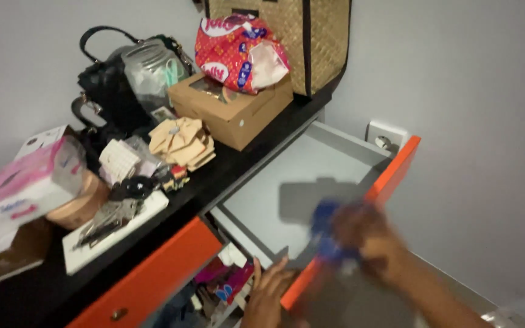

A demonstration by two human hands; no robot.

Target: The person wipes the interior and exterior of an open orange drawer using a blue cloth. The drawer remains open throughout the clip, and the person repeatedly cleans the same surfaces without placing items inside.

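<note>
Reaching over the open orange-fronted drawer [390, 176], the right hand [369, 237] is motion-blurred and closed around a blue object [326, 234] above the drawer's pale grey floor. Fingers of the left hand [268, 294] rest curled on the drawer's near edge, holding nothing. On the black shelf top [214, 179] sit a brown cardboard box [232, 109] with a red patterned packet [238, 51] on it, a pink-and-white tissue pack [22, 188] at left, and a black handbag [107, 85] behind.
</note>
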